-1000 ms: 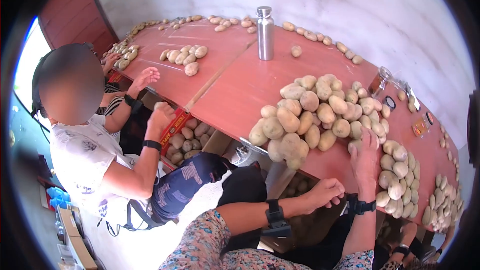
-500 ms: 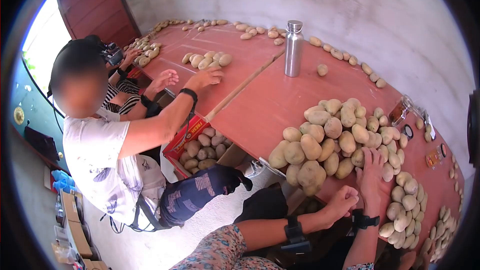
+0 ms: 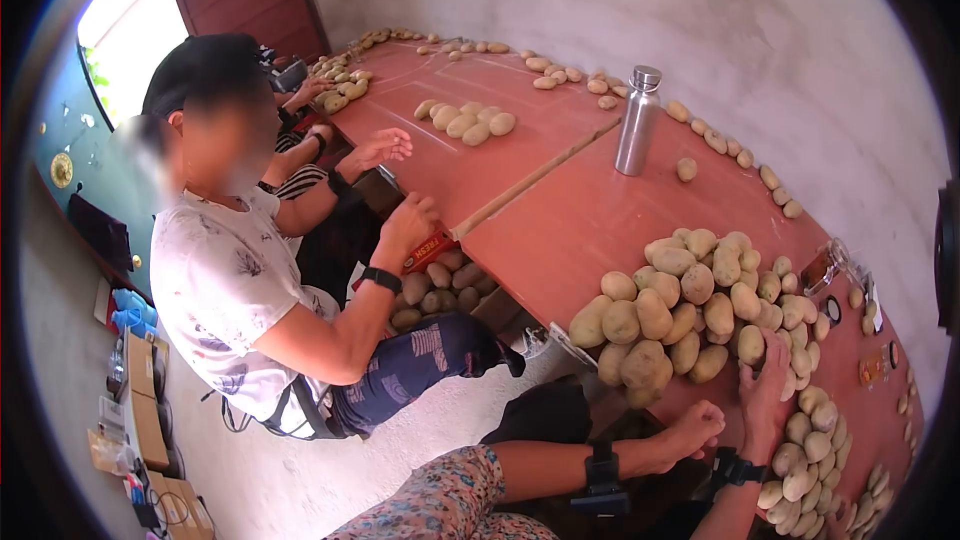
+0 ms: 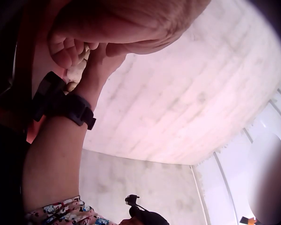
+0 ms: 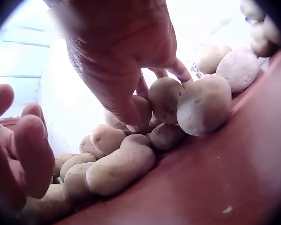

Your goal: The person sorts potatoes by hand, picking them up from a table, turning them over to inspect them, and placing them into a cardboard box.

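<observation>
A large pile of potatoes (image 3: 655,315) lies on the red table near its front edge. My right hand (image 3: 765,395) is at the pile's right side, with thumb and fingers bent around a potato (image 5: 166,101). More potatoes sit below and beside those fingers in the right wrist view. Nothing is in my left hand (image 3: 695,428), which hangs loosely curled in front of the table edge, close to my right wrist. Its curled fingers also show at the left of the right wrist view.
A smaller potato heap (image 3: 815,450) lies right of my right hand. A steel bottle (image 3: 638,125) stands farther back, near a single potato (image 3: 686,170). Glass jars (image 3: 825,265) lie at the right. To my left sits another person (image 3: 235,300) by a box of potatoes (image 3: 440,290).
The head view has swung left. My right hand has gone from resting on the potatoes to gripping one. The other person reached toward the table's potatoes, then drew that hand back near the box.
</observation>
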{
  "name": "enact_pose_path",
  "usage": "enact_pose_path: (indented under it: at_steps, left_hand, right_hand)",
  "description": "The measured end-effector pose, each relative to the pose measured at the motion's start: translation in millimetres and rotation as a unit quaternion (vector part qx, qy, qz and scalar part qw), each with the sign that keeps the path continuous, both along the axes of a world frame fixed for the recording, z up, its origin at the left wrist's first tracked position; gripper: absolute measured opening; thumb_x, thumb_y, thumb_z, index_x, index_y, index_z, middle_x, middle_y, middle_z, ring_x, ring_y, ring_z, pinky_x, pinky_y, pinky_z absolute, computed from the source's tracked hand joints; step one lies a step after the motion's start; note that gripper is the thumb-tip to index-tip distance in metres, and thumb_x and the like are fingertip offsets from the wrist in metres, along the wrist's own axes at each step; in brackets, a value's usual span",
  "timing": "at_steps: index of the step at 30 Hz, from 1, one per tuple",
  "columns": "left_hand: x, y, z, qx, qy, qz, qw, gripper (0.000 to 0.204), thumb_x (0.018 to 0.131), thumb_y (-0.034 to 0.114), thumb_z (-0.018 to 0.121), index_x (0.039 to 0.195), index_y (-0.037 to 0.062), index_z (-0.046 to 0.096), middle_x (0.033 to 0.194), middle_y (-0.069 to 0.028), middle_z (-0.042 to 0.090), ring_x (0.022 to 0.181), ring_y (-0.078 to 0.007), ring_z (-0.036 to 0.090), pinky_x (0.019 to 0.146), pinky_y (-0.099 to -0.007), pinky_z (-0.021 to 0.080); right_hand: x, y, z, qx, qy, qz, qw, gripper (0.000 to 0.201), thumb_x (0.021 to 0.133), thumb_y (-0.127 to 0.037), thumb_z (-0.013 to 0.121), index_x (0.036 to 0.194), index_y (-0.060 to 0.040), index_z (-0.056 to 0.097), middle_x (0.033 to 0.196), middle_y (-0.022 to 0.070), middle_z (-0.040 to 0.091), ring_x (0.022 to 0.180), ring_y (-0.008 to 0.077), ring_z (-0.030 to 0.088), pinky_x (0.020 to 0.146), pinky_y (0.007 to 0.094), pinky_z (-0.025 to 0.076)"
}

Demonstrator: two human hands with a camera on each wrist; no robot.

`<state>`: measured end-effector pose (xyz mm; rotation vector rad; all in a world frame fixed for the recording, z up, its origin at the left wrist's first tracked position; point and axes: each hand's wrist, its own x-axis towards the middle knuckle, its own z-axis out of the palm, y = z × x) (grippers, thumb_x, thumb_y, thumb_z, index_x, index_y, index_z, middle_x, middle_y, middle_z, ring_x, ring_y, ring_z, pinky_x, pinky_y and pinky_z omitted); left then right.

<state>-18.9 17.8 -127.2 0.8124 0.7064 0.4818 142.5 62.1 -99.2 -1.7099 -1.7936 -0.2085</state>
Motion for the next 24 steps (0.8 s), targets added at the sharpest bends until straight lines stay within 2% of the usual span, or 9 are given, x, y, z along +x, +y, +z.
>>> enact_pose_path:
  at_steps: [3,6,10,12,14,16,17,20,24]
  left_hand:
    - [-1.4,0.5,2.4,-0.011,0.005,0.039,0.999,0.043,0.096,0.03,0.051,0.131,0.0077,0.038,0.119,-0.0093,0.049,0.104,-0.0182,0.055,0.076,-0.0325,0.048]
    - [-1.0,3.5,4.3,-0.035,-0.032,0.098,0.994,0.052,0.096,0.031,0.051,0.138,0.0079,0.031,0.124,-0.0118,0.048,0.106,-0.0207,0.055,0.078,-0.0345,0.048]
    - [2.6,6.9,7.5,-0.061,-0.026,0.12,0.991,0.057,0.097,0.032,0.051,0.143,0.0103,0.025,0.129,-0.0122,0.047,0.105,-0.0216,0.056,0.077,-0.035,0.049]
    - [7.8,8.6,0.8,-0.069,-0.04,0.103,0.991,0.062,0.096,0.033,0.051,0.147,0.0142,0.02,0.133,-0.0118,0.045,0.104,-0.0241,0.058,0.077,-0.0375,0.05]
    - [6.8,5.0,4.6,-0.086,-0.032,0.129,0.987,0.067,0.096,0.035,0.051,0.149,0.0178,0.015,0.133,-0.0113,0.045,0.103,-0.027,0.059,0.079,-0.0397,0.051]
    - [6.8,0.0,14.7,-0.134,0.002,0.114,0.984,0.072,0.095,0.036,0.051,0.151,0.0188,0.01,0.133,-0.0127,0.045,0.105,-0.0289,0.058,0.081,-0.0415,0.051]
    - [8.7,-0.8,8.1,-0.126,-0.006,0.103,0.987,0.074,0.094,0.036,0.051,0.151,0.0205,0.006,0.134,-0.0135,0.045,0.106,-0.0293,0.058,0.081,-0.0422,0.051]
    - [9.8,-4.7,10.2,-0.116,-0.013,0.096,0.989,0.074,0.094,0.036,0.051,0.151,0.0239,0.005,0.137,-0.0145,0.043,0.107,-0.0299,0.058,0.083,-0.0436,0.051]
    - [9.5,-6.0,9.8,-0.113,-0.029,0.098,0.988,0.073,0.094,0.037,0.051,0.151,0.0281,0.006,0.138,-0.0153,0.041,0.107,-0.0312,0.058,0.083,-0.0453,0.051]
  right_hand:
    - [-6.7,-6.9,7.2,0.003,-0.01,-0.016,1.0,0.066,0.064,0.008,0.07,0.125,-0.0062,0.049,0.123,0.0153,0.05,0.119,0.036,0.046,0.105,0.0428,0.035]
    - [-12.9,-19.2,21.2,-0.032,-0.045,0.027,0.998,0.064,0.063,0.006,0.071,0.121,-0.0059,0.049,0.12,0.016,0.05,0.118,0.0365,0.046,0.104,0.043,0.036]
    - [-25.5,-39.8,30.7,-0.077,-0.036,0.068,0.994,0.06,0.061,0.002,0.071,0.117,-0.005,0.05,0.12,0.0172,0.049,0.117,0.0377,0.046,0.103,0.043,0.036]
    - [-24.1,-46.4,29.9,-0.087,-0.021,0.089,0.992,0.055,0.065,-0.002,0.069,0.117,-0.0034,0.05,0.122,0.0174,0.049,0.118,0.0378,0.045,0.102,0.0433,0.036]
    - [-27.0,-50.1,28.3,-0.09,-0.042,0.09,0.991,0.05,0.072,-0.005,0.067,0.119,-0.0024,0.05,0.124,0.018,0.048,0.119,0.0377,0.045,0.102,0.0428,0.036]
    - [-29.9,-50.0,26.9,-0.036,-0.007,0.008,0.999,0.048,0.077,-0.012,0.067,0.122,-0.0059,0.051,0.126,0.0128,0.049,0.117,0.0338,0.047,0.101,0.0434,0.037]
    - [-32.0,-50.8,27.0,-0.046,-0.094,-0.074,0.992,0.044,0.084,-0.017,0.063,0.125,-0.006,0.051,0.127,0.0147,0.051,0.116,0.0352,0.049,0.1,0.0436,0.038]
    - [-37.7,-54.1,22.7,-0.091,-0.173,-0.115,0.974,0.042,0.087,-0.019,0.061,0.126,-0.0056,0.05,0.125,0.0167,0.054,0.117,0.0361,0.048,0.1,0.0431,0.037]
    - [-61.6,-63.0,52.2,-0.124,-0.087,-0.122,0.981,0.041,0.087,-0.022,0.061,0.123,-0.0049,0.053,0.121,0.0181,0.058,0.117,0.0364,0.048,0.1,0.044,0.037]
